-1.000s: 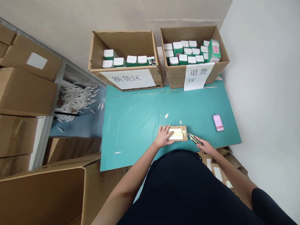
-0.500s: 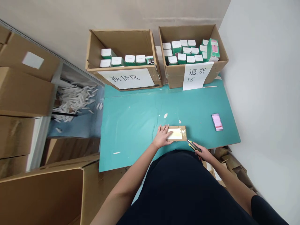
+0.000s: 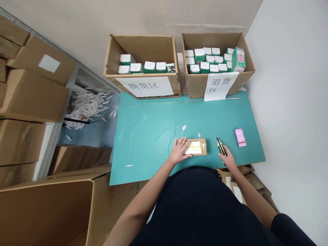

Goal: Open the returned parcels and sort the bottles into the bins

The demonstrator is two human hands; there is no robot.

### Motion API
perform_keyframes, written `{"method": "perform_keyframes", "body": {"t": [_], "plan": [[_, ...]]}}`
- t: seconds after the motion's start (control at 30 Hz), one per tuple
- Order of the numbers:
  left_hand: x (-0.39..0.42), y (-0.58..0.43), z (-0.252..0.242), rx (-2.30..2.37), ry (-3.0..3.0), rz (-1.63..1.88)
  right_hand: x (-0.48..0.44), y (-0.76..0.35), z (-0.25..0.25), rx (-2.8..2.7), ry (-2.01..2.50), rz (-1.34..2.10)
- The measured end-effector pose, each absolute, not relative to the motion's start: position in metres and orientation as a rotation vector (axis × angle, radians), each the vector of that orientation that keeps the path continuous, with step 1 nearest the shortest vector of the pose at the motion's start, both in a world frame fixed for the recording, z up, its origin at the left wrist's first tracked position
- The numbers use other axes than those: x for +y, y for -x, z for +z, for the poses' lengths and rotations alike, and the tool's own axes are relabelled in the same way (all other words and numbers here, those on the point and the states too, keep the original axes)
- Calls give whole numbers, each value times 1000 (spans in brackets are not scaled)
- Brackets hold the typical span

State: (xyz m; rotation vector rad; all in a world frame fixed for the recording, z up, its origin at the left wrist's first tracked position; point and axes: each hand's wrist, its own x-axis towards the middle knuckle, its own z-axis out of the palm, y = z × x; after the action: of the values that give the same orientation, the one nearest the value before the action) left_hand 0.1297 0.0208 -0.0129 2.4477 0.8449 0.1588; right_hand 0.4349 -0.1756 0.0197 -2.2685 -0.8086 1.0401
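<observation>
A small cardboard box point(image 3: 203, 147) with a white label and clear tape lies on the green table near its front edge. My left hand point(image 3: 178, 150) grips its left end, fingers over the top and the thumb along the near side. To the right of the box, my right hand point(image 3: 228, 159) is closed around a black and yellow utility knife point(image 3: 221, 149). The knife's tip points up and away from me, apart from the box. Part of its handle is hidden by the fingers.
Two large cartons, one left point(image 3: 143, 87) and one right point(image 3: 196, 89), stand at the table's point(image 3: 143, 136) back with green-and-white boxes inside. A pixelated pink phone-like item point(image 3: 240, 137) lies at right. A large open carton point(image 3: 99, 205) stands front left, stacked cartons point(image 3: 33, 95) beyond.
My right hand has moved the utility knife away from the box's near right corner, rightward and farther over the table. The left hand stays on the box. The view has shifted slightly.
</observation>
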Motion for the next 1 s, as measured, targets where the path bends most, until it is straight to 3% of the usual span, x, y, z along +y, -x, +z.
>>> {"method": "perform_keyframes", "body": {"t": [0.27, 0.47, 0.67, 0.87, 1.0], "plan": [[11, -110, -39, 1437, -1621, 473, -129, -442, -45, -843, 2495, 568], [23, -99, -54, 1511, -911, 260, -127, -444, -72, -926, 2623, 540], [48, -112, -51, 1398, -645, 10, -118, -431, -55, -911, 2645, 560], [58, -129, -44, 1377, -584, -50, -83, -390, -29, -686, 2125, 1302], [59, -134, -40, 1300, -716, 148, -61, -379, -16, -547, 1886, 1413]]}}
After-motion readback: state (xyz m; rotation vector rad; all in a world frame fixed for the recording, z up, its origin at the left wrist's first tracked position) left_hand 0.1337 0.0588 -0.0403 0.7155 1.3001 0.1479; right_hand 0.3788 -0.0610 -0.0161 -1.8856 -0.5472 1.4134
